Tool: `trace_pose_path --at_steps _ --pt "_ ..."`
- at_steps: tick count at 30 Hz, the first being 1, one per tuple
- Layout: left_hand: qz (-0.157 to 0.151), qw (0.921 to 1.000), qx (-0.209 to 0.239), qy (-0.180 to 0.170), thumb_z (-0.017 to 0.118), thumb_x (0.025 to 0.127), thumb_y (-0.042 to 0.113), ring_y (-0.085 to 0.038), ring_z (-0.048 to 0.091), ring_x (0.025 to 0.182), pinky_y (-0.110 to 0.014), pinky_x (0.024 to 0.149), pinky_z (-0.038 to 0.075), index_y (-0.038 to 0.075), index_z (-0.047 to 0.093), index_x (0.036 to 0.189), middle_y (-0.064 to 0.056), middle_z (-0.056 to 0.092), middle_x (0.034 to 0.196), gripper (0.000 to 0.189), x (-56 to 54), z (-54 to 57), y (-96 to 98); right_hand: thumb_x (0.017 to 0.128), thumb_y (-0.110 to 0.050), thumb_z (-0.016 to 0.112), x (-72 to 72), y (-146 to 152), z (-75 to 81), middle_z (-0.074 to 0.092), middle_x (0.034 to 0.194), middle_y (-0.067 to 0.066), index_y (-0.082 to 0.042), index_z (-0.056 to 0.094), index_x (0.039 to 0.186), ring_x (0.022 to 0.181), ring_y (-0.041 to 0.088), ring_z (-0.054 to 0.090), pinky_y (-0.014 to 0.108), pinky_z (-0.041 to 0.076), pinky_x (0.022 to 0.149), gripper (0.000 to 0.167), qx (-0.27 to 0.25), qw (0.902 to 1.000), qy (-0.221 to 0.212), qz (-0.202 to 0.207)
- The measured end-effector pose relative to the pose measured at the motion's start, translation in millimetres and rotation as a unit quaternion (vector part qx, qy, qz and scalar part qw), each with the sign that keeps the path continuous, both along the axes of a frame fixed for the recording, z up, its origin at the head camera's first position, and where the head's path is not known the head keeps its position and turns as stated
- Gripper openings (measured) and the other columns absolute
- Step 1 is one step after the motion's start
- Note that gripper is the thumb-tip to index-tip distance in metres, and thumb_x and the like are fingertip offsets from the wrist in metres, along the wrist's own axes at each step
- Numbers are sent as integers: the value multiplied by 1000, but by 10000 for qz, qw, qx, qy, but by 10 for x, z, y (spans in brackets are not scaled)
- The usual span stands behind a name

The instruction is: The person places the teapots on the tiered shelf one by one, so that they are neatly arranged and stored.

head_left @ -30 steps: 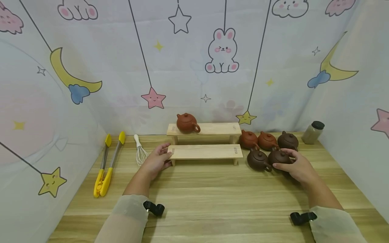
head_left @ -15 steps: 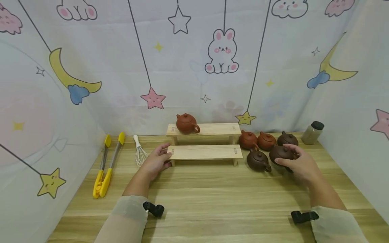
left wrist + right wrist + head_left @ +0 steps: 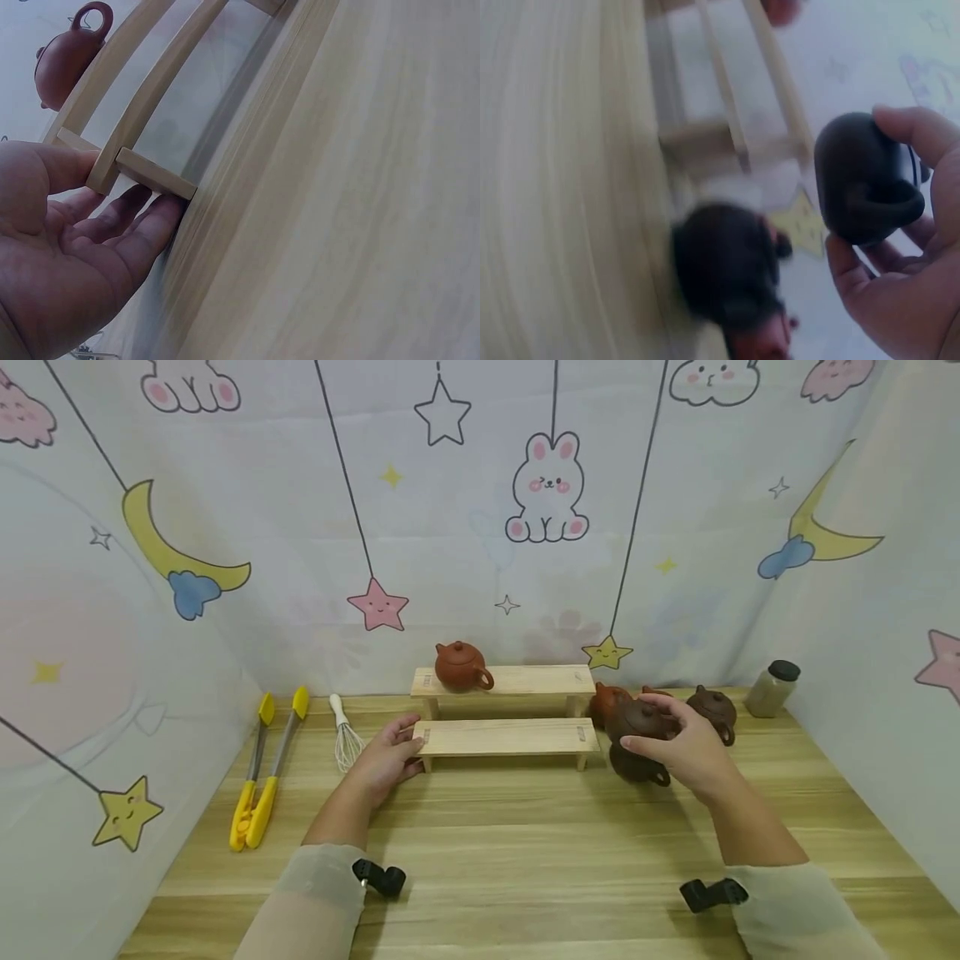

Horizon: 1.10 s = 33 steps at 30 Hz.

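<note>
Teapot (image 3: 851, 180), lidded, in R fingers (image 3: 845, 262)

White fabric (image 3: 465, 552) printed with pastel cartoon rabbits, moons and stars is hanging round three sides of a pale wood-grain tabletop (image 3: 525, 860), forming a small curtained-off booth. Yellow-handled tongs (image 3: 262, 810), a white-handled wire whisk (image 3: 337, 710) and round dark-brown teapots (image 3: 632, 718) are lending it a kitchen look.

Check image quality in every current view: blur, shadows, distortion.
Head view: mostly clear, with a soft shadow on the table below the right hand; left wrist view: the front shelf bows into a curve; right wrist view: the lower teapot and the tabletop are smeared, while the held teapot looks sharper.
</note>
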<state>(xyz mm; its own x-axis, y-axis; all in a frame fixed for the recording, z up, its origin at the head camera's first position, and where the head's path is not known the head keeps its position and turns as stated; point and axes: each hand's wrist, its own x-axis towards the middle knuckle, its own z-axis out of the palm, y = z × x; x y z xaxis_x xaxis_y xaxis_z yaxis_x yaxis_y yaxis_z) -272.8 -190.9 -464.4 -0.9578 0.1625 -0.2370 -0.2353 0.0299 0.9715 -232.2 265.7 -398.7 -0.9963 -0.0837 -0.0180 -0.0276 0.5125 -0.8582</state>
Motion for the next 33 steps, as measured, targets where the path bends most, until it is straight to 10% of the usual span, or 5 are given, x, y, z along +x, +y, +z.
trace_pose_path --at_steps 33 --pt "-96 10000 -14 19 45 115 12 -40 42 155 -58 126 40 15 21 172 -20 29 175 62 6 10 -14 87 -36 88 -948 -1483 368 54 157 10 -21 50 160 138 35 57 53 54 110 84 195 9980 427 425"
